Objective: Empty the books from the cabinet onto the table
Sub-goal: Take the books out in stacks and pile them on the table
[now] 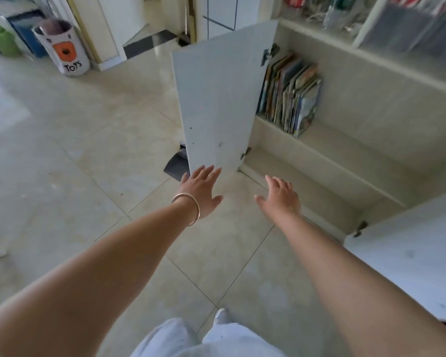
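Observation:
A row of thin colourful books (290, 95) stands upright at the left end of the upper shelf in a low cream cabinet (358, 140). The shelf below them holds nothing. The cabinet's left door (216, 99) hangs wide open, and the right door (410, 253) is open too. My left hand (201, 189), with a metal bangle on the wrist, is stretched forward with fingers apart, its fingertips near the bottom edge of the left door. My right hand (281, 197) reaches forward beside it, fingers spread, in front of the lower shelf. Neither hand holds anything.
Pale floor tiles (88, 163) spread out to the left. A white bin marked TOYS (62, 47) stands at the back left. A dark flat object (177, 164) lies on the floor behind the left door. Upper shelves (371, 19) hold blurred clutter.

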